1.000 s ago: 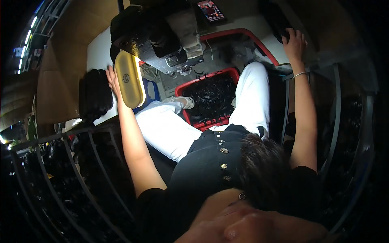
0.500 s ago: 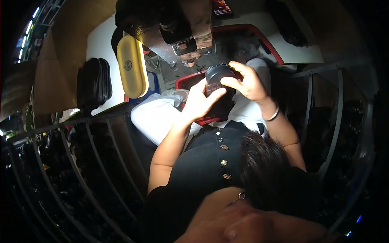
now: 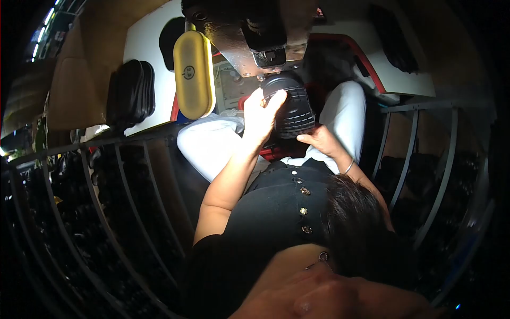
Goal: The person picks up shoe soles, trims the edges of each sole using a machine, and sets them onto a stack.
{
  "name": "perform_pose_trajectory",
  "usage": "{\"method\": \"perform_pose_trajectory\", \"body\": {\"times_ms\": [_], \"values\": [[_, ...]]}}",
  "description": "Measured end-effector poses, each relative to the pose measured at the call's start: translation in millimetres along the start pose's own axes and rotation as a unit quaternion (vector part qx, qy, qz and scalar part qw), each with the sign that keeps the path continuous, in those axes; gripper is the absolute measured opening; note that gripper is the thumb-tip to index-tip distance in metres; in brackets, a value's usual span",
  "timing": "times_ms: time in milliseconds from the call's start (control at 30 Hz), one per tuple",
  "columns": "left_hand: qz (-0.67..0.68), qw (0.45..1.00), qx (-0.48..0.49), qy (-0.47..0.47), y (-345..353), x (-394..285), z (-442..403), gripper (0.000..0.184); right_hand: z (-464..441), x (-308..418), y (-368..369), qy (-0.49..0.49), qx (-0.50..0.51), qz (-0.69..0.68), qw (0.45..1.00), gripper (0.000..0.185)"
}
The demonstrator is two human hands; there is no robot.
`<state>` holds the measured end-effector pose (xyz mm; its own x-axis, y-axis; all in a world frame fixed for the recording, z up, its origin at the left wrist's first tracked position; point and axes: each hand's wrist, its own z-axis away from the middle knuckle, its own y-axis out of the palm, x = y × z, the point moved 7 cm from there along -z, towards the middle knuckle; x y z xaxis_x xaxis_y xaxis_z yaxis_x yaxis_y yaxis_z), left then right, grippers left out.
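A black shoe sole (image 3: 293, 106) with a ridged, grooved surface is held up just below the dark machine head (image 3: 255, 32). On its left edge, my left hand (image 3: 262, 114) grips it, thumb lying over the top face. My right hand (image 3: 325, 141) has hold of the lower right end, with the thumb at the edge and the other fingers mostly hidden beneath. The sole's upper end lies close under the machine; whether they touch I cannot tell.
A yellow oval lamp-like piece (image 3: 194, 74) glows left of the machine. Black sole-shaped pieces (image 3: 139, 94) stand stacked on the white left table (image 3: 139, 50). More dark pieces (image 3: 394, 40) lie on the right table (image 3: 422, 80). Metal rails (image 3: 409, 154) run on both sides.
The sole has turned to show its long grooved face and sits nearer the machine. My right hand has shifted from its upper right side down to the lower end. The view has moved slightly.
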<state>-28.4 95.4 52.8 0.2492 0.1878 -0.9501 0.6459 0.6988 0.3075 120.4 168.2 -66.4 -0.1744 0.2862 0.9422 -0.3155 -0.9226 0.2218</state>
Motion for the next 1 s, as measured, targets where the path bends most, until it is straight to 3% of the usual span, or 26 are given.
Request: {"method": "perform_pose_trajectory", "body": {"times_ms": [67,133,167,233,400,500,567,633,700,767,833,933,1000], "values": [[0.019,1.0,-0.006,0.007,-5,2,1,0.023,4,2,-16,-0.004,-0.007,0.007,1.0,0.027],[-0.007,1.0,-0.002,0.007,-13,8,0,0.024,10,16,-41,0.132,-0.025,0.188,0.973,0.027],[-0.041,0.999,0.005,0.004,-20,13,-2,0.024,15,37,-48,-0.018,-0.073,0.032,0.997,0.027],[-0.079,0.997,0.013,0.006,-25,10,-2,0.024,15,60,-76,-0.097,-0.095,0.04,0.99,0.028],[-0.079,0.996,0.019,0.045,-21,-12,-1,0.027,9,137,-118,-0.164,-0.118,0.293,0.934,0.033],[-0.115,0.993,0.003,-0.011,-38,-13,7,0.024,2,177,-101,-0.24,-0.173,0.339,0.893,0.033],[-0.034,0.999,0.007,-0.01,-49,-14,11,0.023,-1,202,-71,-0.246,-0.147,0.344,0.894,0.031],[-0.106,0.994,-0.015,-0.005,-76,-9,15,0.021,-8,204,-52,-0.234,-0.127,0.332,0.905,0.029],[-0.079,0.997,-0.008,0.025,-101,1,13,0.024,-15,195,-35,-0.241,-0.132,0.319,0.907,0.029],[0.053,0.998,0.01,-0.029,-104,0,20,0.034,-20,193,-15,-0.211,-0.127,0.291,0.924,0.033],[0.074,0.995,0.026,-0.058,-114,3,24,0.039,-29,191,2,-0.225,-0.097,0.256,0.935,0.034],[0.022,0.989,0.086,-0.118,-133,19,23,0.04,-42,189,15,-0.243,-0.08,0.307,0.917,0.035],[-0.091,0.972,0.156,-0.153,-129,23,14,0.04,-57,175,18,-0.261,-0.069,0.371,0.889,0.037]]}}
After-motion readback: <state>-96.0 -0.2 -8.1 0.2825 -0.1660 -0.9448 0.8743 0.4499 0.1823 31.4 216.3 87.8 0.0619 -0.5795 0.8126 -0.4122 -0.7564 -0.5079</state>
